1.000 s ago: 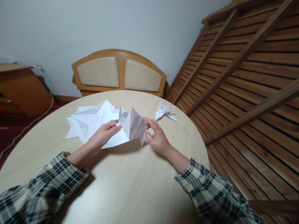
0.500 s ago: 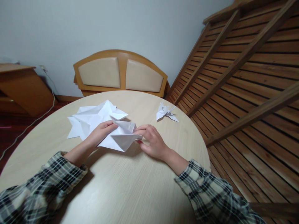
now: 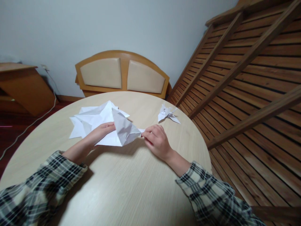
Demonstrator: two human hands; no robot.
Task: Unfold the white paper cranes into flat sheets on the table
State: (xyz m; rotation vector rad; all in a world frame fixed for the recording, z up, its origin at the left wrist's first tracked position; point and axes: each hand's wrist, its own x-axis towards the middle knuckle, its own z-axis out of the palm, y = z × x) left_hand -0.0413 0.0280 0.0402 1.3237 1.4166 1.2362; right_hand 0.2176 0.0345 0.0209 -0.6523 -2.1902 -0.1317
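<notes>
A creased sheet of white paper (image 3: 124, 129) is held between my two hands above the table, part of it raised in a pointed fold. My left hand (image 3: 102, 131) grips its left side, thumb on top and the other fingers hidden beneath. My right hand (image 3: 157, 141) pinches a narrow tip at the paper's right end between thumb and fingers. Behind my left hand lie more creased white sheets (image 3: 89, 117), partly covered by the held one. Farther right on the table rests a small folded white paper figure (image 3: 167, 113) with pointed flaps.
The round pale wooden table (image 3: 141, 188) fills the area under my arms. Beyond its far edge stands a headboard (image 3: 124, 56) with two cream panels. A slatted wooden frame (image 3: 246, 78) leans along the right, and a wooden cabinet (image 3: 23, 88) stands at left beside a white cable (image 3: 35, 121).
The held paper's fold has risen and turned, showing a taller pointed face. My right hand has shifted slightly right, its fingers now pinching the narrow tip. My left hand has barely moved.
</notes>
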